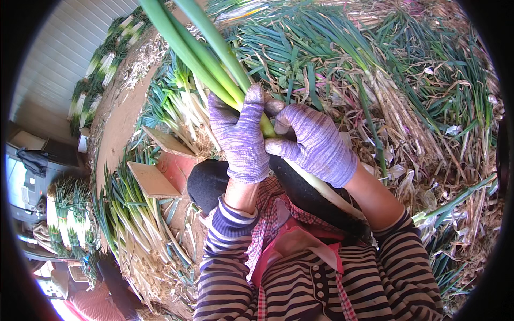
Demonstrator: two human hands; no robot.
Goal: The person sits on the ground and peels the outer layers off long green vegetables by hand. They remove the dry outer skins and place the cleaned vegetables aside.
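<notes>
A large green onion (317, 182) slants across my lap, its green leaves pointing up and away and its white stalk running down to my right forearm. My left hand (245, 134), in a purple knitted glove, is closed around it where the leaves join the stalk. Just below, my right hand (315, 140), gloved alike, pinches the stalk's pale green upper part between thumb and fingers. The root end is partly hidden by my forearm. Peeled onions (188, 96) lie in a pile beyond my left hand, and another pile (140, 224) spreads on the ground at the left.
Wooden boards with a red base (174, 170) stand beside my left knee. Unpeeled onions (401, 104) and dry husks (353, 112) cover the ground ahead and right. Tied bundles (72, 216) stand at far left, others (104, 64) along the wall. Part of another person (96, 301) shows at lower left.
</notes>
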